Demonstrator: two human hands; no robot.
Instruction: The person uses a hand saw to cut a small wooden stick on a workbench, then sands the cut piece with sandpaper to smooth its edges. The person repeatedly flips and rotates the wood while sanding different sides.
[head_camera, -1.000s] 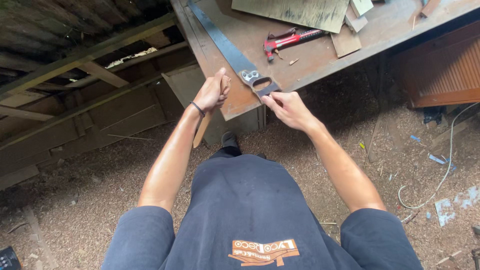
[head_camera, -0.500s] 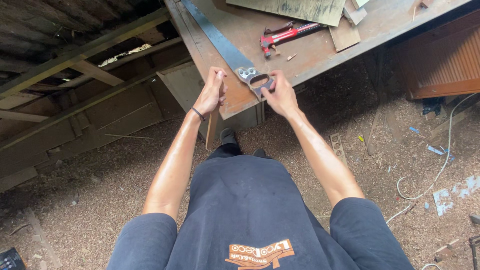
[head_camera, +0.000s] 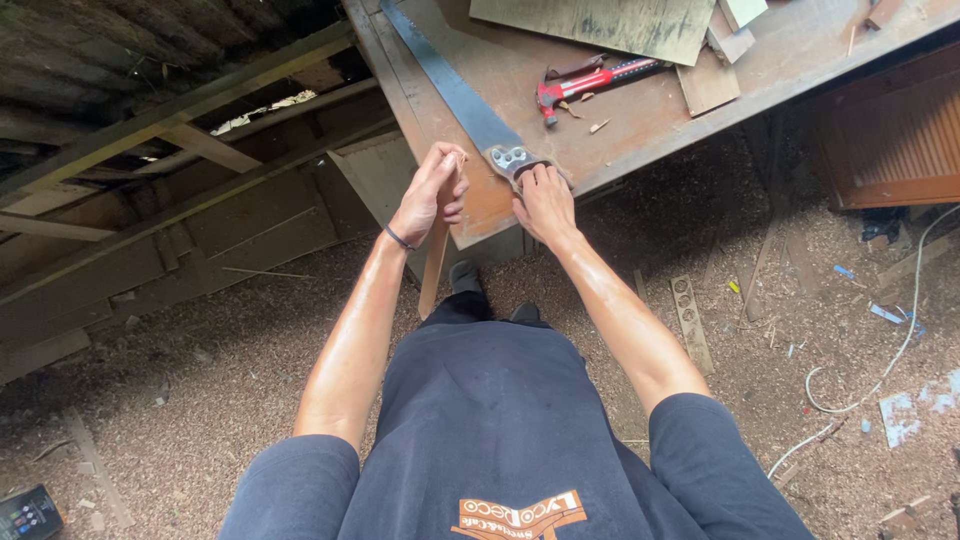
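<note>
The right hand (head_camera: 545, 200) is clamped on the saw (head_camera: 470, 110) handle at the table (head_camera: 640, 120) near edge; the left hand (head_camera: 430, 195) grips a wooden strip (head_camera: 435, 265).

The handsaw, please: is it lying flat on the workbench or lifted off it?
Lying flat. The handsaw has its blade resting along the workbench, with the right hand on its handle at the edge.
</note>
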